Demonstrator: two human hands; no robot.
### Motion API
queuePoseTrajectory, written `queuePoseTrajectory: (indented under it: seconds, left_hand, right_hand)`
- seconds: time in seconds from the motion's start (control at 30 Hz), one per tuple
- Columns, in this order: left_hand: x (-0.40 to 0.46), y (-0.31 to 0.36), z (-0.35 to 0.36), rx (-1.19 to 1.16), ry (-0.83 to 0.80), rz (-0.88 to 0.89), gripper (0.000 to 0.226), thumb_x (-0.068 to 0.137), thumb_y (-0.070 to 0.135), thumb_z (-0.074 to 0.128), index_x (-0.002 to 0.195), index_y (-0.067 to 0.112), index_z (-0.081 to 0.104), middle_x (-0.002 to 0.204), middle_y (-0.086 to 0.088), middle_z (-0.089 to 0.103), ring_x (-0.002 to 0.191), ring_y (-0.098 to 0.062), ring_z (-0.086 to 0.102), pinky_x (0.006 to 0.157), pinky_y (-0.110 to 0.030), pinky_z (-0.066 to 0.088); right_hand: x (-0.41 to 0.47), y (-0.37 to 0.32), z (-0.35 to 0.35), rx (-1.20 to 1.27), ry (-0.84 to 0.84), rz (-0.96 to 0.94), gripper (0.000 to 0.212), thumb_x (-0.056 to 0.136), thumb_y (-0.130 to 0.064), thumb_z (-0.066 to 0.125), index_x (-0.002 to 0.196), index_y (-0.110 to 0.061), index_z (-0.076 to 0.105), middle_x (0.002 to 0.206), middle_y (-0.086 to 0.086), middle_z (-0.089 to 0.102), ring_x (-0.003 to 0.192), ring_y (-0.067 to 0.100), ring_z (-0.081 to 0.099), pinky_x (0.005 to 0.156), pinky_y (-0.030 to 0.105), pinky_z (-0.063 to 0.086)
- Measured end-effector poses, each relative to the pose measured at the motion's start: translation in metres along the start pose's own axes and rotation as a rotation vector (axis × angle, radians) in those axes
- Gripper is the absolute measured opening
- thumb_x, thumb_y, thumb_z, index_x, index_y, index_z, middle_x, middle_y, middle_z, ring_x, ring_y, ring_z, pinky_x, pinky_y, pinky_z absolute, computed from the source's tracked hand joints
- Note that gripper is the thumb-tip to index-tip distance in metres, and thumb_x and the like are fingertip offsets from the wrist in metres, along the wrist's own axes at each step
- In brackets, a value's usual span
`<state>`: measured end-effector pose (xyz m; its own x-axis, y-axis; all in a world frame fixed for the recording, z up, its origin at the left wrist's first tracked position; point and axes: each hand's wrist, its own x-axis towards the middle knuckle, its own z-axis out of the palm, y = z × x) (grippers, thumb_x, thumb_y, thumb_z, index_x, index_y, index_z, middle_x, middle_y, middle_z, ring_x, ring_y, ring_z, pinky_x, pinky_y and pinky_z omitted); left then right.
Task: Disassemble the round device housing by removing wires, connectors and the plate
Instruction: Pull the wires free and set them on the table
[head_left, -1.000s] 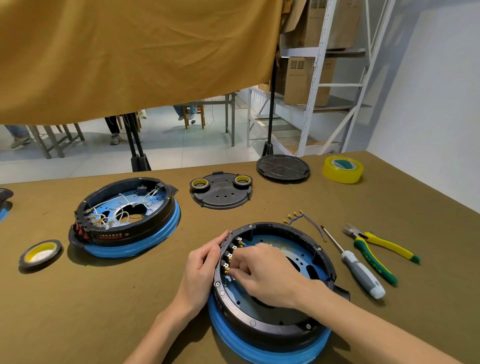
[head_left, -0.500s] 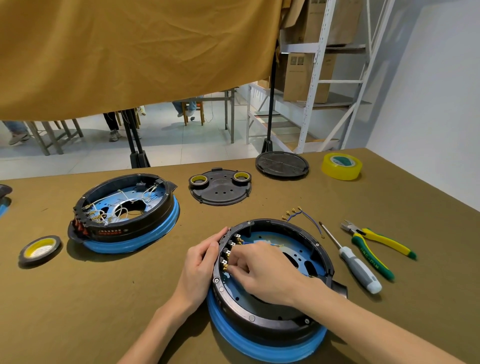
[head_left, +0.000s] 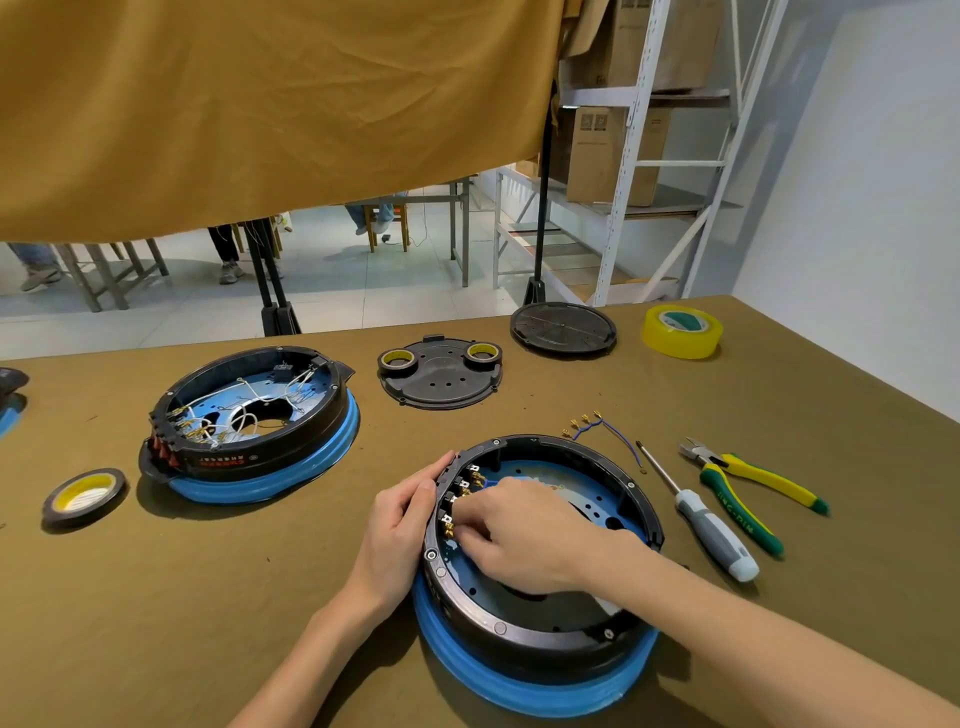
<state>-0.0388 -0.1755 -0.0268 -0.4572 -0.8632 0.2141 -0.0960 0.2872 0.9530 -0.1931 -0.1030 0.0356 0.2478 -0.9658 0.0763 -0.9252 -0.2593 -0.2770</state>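
The round housing (head_left: 540, 597) sits near the bench (head_left: 156, 597) front edge. The right hand (head_left: 524, 540) reaches inside, fingers curled at the brass connectors (head_left: 462, 499); what they pinch is hidden. The left hand (head_left: 400, 525) presses straight fingers against its outer rim. A screwdriver (head_left: 701, 525) and pliers (head_left: 748, 483) lie just beside.

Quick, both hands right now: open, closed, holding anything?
Left hand: open, pressed against the near housing's outer rim.
Right hand: fingers curled at the connectors inside; grip hidden, cannot tell.
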Motion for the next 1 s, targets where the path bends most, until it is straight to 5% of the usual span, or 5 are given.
queuePoseTrajectory:
  seconds: [1.0]
  left_hand:
    - [-0.001,0.001,-0.003,0.007,-0.024,-0.003,0.045,0.107,0.030,0.042,0.148,0.013,0.052,0.146,0.001,0.061,0.134,-0.009,0.057,0.116,-0.043,0.044]
  right_hand:
    - [-0.001,0.006,0.009,0.135,0.103,-0.058,0.031,0.093,-0.022,0.051,0.063,-0.017,0.049,0.053,-0.001,0.049,0.050,0.018,0.044,0.053,0.028,0.031]
